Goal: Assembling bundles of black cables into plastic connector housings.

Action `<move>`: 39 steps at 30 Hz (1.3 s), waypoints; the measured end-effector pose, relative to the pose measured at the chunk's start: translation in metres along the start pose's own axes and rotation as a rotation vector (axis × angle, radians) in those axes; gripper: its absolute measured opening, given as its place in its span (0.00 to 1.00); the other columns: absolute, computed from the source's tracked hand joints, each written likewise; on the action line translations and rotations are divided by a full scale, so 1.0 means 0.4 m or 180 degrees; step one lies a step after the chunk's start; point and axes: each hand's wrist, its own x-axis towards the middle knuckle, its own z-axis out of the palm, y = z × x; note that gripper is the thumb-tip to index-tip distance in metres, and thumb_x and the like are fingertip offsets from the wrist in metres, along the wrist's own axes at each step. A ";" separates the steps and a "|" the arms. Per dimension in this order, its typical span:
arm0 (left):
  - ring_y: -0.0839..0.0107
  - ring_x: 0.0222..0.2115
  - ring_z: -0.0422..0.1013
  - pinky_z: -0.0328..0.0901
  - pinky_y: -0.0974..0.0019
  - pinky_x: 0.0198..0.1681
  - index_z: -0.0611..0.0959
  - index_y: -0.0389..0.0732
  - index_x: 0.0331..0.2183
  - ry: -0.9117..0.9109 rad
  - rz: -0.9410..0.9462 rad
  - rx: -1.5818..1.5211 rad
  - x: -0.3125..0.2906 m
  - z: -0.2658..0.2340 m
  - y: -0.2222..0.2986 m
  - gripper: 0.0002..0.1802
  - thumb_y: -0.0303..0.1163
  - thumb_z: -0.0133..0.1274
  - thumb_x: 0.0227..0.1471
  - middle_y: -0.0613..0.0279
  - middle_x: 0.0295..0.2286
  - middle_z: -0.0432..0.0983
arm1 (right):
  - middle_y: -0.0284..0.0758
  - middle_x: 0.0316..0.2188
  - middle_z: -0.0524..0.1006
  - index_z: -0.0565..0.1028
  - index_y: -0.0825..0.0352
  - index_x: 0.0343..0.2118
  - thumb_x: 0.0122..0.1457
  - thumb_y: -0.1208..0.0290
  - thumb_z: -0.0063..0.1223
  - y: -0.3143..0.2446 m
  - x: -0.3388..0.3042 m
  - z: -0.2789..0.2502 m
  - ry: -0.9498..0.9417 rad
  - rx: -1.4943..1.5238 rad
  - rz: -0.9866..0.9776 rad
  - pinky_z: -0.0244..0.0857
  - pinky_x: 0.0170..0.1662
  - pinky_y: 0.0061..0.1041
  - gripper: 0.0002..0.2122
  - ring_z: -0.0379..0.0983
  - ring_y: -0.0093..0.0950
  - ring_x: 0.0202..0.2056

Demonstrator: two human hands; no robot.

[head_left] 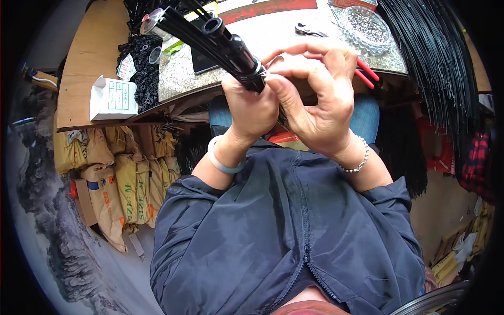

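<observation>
My left hand (pixel 251 107) grips the near end of a bundle of black tubes (pixel 210 37), which slants up and to the left over the table. A thin band rings the bundle just above my fist. My right hand (pixel 315 100) curls in beside it, its fingertips pinching at that band near the bundle's end. A pale bangle sits on my left wrist and a beaded bracelet on my right. My dark zipped jacket fills the lower part of the view.
A speckled stone slab (pixel 273 37) lies on the wooden table (pixel 89 47), with a glass dish (pixel 367 26), red-handled pliers (pixel 367 73), a dark phone (pixel 202 60) and a white box (pixel 113 97). Long black strands (pixel 436 58) hang at right. Yellow sacks (pixel 115 173) stack under the table.
</observation>
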 end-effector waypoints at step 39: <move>0.86 0.07 0.53 0.51 0.80 0.10 0.75 0.27 0.40 0.0718 -0.0758 -0.0228 0.041 -0.046 -0.008 0.13 0.20 0.43 0.52 0.71 0.10 0.61 | 0.35 0.30 0.67 0.75 0.64 0.39 0.41 0.75 0.60 0.066 -0.019 -0.219 -0.1601 -0.0904 0.0350 0.61 0.33 0.20 0.17 0.66 0.26 0.30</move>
